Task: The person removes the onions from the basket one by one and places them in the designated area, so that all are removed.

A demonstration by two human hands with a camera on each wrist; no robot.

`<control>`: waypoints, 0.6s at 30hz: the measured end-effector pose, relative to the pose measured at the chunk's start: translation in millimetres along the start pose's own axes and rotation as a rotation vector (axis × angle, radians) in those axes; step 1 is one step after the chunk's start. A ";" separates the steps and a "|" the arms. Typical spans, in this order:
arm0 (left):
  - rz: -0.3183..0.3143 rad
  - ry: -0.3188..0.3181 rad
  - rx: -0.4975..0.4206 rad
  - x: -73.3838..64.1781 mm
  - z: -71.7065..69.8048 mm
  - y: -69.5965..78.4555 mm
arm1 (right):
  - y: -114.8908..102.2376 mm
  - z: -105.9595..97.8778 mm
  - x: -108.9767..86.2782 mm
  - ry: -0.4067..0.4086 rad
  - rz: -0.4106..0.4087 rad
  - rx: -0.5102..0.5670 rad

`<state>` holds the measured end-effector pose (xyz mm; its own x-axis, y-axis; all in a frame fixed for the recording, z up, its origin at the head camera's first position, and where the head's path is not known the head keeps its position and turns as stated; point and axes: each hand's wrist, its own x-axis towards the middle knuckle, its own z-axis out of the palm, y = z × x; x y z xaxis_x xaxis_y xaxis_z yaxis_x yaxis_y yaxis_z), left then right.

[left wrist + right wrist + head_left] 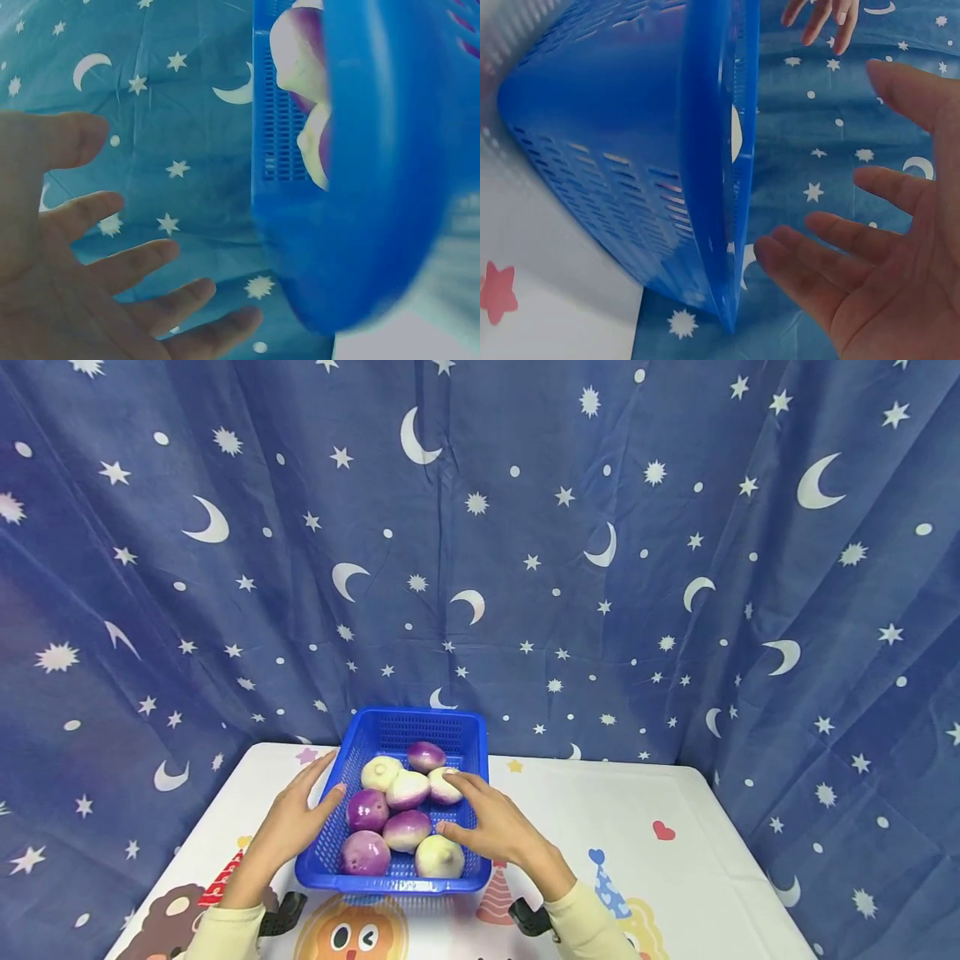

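Note:
A blue plastic basket (pixel 405 885) with slotted walls holds several glossy purple-and-white onions (pixel 367 853). My left hand (pixel 288 822) is held at the basket's left rim, thumb toward the inside and fingers extended. In the left wrist view its spread fingers (pixel 150 262) are apart from the basket. My right hand (pixel 498 827) is over the right rim, fingers reaching above the onions on that side, near a pale onion (pixel 439 858). The right wrist view shows the right fingers (pixel 810 281) spread beside the basket wall (pixel 615 127), grasping nothing.
The basket stands on a white table (pixel 600 810) printed with cartoon figures and party hats. Behind the table hangs a dark blue curtain (pixel 525 568) with moons and stars. Black wrist cameras (pixel 283 914) sit below both hands, close to the basket's front corners.

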<state>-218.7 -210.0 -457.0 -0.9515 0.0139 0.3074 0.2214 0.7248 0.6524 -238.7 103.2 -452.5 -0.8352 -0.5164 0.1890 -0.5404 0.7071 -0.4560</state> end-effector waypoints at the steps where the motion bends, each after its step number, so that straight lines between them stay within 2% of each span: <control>1: -0.014 0.000 -0.018 -0.5 -0.5 -2.8 | -1.1 0.6 0.7 -0.008 -0.005 -0.003; 10: -0.114 -0.018 -0.158 -6.3 3.2 -28.7 | -3.7 7.5 11.5 -0.081 -0.107 -0.020; 18: -0.216 -0.126 -0.343 -10.0 13.0 -45.3 | 0.3 13.9 21.6 -0.197 -0.092 0.004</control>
<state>-221.9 -234.0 -498.6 -0.9978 -0.0134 0.0646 0.0517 0.4492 0.8919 -255.5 85.5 -460.6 -0.7463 -0.6632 0.0561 -0.6123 0.6511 -0.4484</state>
